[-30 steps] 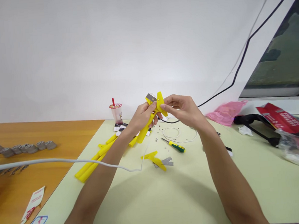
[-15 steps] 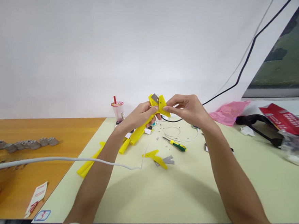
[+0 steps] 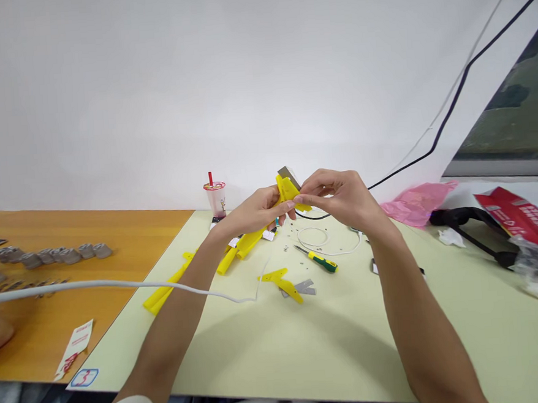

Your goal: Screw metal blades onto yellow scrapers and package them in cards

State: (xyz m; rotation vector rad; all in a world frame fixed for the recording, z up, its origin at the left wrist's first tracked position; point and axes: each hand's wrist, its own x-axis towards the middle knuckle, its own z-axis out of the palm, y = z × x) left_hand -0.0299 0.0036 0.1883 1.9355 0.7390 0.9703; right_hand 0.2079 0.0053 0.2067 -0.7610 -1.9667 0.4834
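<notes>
Head view: both bare hands up over the pale table, meeting at one yellow tool (image 3: 288, 190). Key relation, from where I stand: tool runs on a slant, handle end toward the person and to their left, head end away and to their right. Left hand (image 3: 257, 211) is nearer the handle side, wrapped under and around the neck, thumb laid along it; it's grasping, not loose. Right hand (image 3: 337, 198) comes in from the right at the head end, thumb and finger pinched together on its edge; exactly which layer they grip, can't tell. Grey blade (image 3: 289, 175) pokes out past the head on the far side, just beyond the right fingertips.

So the tool lies between the two hands: right of the left palm, left of the right one, touching both. Left forearm passes over spare yellow handles (image 3: 165, 293) on the table. Below the hands, closer to the body and between the forearms, a loose yellow plate (image 3: 283, 283) lies flat beside and partly over grey blades (image 3: 306, 288). Screwdriver (image 3: 322, 261) near, to their right, tip pointing away and left.
</notes>
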